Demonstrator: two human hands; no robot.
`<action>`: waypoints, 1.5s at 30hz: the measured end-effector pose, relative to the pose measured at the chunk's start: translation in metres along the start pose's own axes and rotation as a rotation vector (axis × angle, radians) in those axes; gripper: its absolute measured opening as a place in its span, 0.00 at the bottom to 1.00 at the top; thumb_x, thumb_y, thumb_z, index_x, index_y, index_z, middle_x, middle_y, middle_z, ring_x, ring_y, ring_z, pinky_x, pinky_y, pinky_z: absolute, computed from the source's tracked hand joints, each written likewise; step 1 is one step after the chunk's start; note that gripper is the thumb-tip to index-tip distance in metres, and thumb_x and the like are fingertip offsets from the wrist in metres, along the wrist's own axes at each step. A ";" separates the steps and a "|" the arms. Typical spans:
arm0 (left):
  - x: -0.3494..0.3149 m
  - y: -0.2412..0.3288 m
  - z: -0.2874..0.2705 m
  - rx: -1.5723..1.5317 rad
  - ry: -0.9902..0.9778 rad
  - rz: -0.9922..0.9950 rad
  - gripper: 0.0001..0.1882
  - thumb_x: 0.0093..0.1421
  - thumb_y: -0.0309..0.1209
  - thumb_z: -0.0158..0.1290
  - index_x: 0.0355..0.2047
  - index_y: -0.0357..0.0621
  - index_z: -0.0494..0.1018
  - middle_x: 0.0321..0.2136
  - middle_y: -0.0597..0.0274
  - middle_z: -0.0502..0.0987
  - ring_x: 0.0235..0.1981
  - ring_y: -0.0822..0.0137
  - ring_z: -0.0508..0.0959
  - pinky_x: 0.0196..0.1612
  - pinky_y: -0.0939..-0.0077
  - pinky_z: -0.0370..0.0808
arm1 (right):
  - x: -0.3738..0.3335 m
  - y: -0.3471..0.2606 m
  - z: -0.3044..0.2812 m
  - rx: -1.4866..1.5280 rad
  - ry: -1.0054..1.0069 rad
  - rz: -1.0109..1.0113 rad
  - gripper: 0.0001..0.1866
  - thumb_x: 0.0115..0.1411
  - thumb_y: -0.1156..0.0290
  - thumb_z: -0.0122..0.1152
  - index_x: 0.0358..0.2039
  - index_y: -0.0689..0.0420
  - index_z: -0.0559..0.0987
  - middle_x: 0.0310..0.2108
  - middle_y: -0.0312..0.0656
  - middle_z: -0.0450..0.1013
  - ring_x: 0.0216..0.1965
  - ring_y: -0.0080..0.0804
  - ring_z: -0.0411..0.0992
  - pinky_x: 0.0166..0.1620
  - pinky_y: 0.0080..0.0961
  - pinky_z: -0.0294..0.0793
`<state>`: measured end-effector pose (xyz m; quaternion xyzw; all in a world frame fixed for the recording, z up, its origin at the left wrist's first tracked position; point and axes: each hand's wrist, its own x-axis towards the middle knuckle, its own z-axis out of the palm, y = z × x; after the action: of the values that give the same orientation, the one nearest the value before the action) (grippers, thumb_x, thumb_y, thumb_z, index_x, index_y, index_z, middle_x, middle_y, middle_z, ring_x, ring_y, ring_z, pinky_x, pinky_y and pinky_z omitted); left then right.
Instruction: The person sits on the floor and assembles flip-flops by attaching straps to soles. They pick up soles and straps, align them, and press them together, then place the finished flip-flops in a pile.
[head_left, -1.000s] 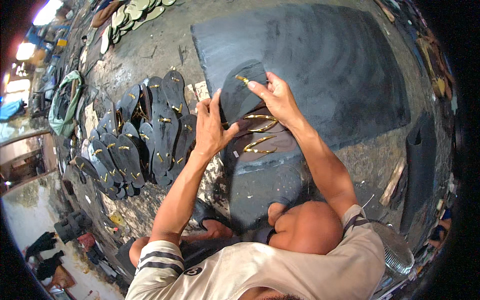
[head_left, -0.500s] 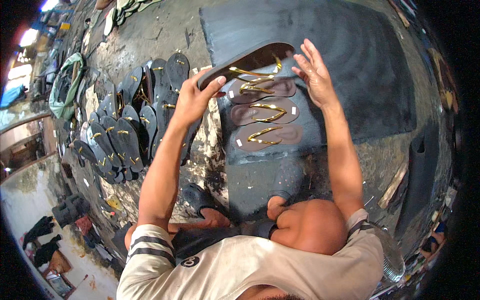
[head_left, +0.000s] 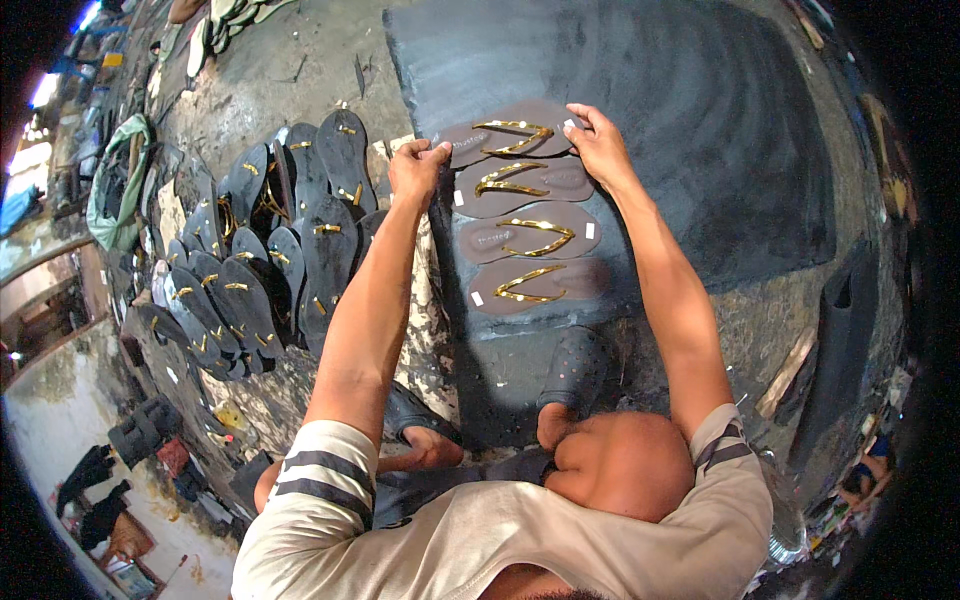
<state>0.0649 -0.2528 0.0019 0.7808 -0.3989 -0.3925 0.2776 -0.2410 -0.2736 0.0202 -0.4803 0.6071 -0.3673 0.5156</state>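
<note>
A brown flip-flop [head_left: 502, 139] with shiny gold straps lies crosswise, sole down, at the far end of a row on the dark mat. Its left end is pinched by my left hand [head_left: 416, 174], thumb on top. My right hand [head_left: 602, 150] has closed on the other end, fingers beside a small white sticker. Nearer to me, three matching flip-flops lie side by side: one right below [head_left: 552, 187], a middle one [head_left: 482, 238] and the nearest [head_left: 582, 277]. Their straps point in alternating directions, and each carries a white sticker.
Left of the mat, many dark flip-flops [head_left: 240, 290] overlap in a pile, gold strap ends showing. The dark mat [head_left: 720, 150] stretches right and away from me. A black roll [head_left: 835, 310] and a wood piece [head_left: 787, 372] lie at the right. My feet in dark clogs [head_left: 575, 368] are close by.
The tilted flip-flop in my left hand has come down flat at the row's far end. My right hand, open and apart before, has moved in to grip its right end.
</note>
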 end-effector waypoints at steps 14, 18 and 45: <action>0.005 0.018 -0.011 0.449 -0.067 0.149 0.28 0.49 0.47 0.67 0.41 0.35 0.77 0.38 0.43 0.78 0.41 0.49 0.78 0.48 0.61 0.74 | -0.001 -0.027 -0.006 -0.939 0.065 -0.275 0.25 0.53 0.62 0.69 0.50 0.55 0.76 0.45 0.49 0.71 0.50 0.48 0.67 0.52 0.44 0.67; 0.013 0.049 -0.024 0.643 0.087 0.613 0.38 0.49 0.51 0.65 0.54 0.41 0.69 0.51 0.37 0.69 0.51 0.40 0.70 0.57 0.55 0.67 | -0.010 0.018 -0.024 -0.785 0.270 -0.431 0.28 0.52 0.61 0.70 0.52 0.55 0.73 0.52 0.49 0.68 0.57 0.48 0.62 0.58 0.44 0.63; -0.161 0.146 -0.060 -0.451 -0.501 0.234 0.24 0.62 0.36 0.60 0.53 0.36 0.69 0.43 0.62 0.78 0.44 0.74 0.75 0.48 0.77 0.72 | -0.111 -0.142 0.006 0.442 -0.229 -0.193 0.20 0.66 0.68 0.58 0.54 0.66 0.72 0.43 0.41 0.77 0.43 0.23 0.74 0.45 0.23 0.76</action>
<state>-0.0044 -0.1875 0.2058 0.5285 -0.4444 -0.6156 0.3797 -0.2054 -0.2049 0.1834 -0.4502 0.4015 -0.4816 0.6358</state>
